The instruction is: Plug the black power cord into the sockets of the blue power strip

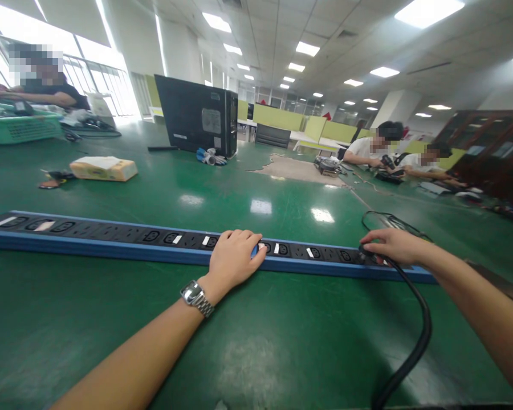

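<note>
A long blue power strip (123, 245) with a black face lies across the green table. Its face carries several sockets, and small white labels are stuck on some of them. My left hand (236, 256), with a metal watch on the wrist, lies over the strip near its middle and grips it, fingers across the far edge. Toward the strip's right end, my right hand (395, 246) pinches a black plug (361, 250) at the sockets. The fingers partly hide the plug, so I cannot tell how deep it sits. Its thick black cable (426, 324) curves down toward the table's near edge.
A black computer case (192, 117) stands at the back, with gloves (211, 157) beside it. At left are a tissue pack (103, 169) and a green basket (21, 128). A coiled cable (395, 221) lies behind my right hand. Other people sit at the far left and right.
</note>
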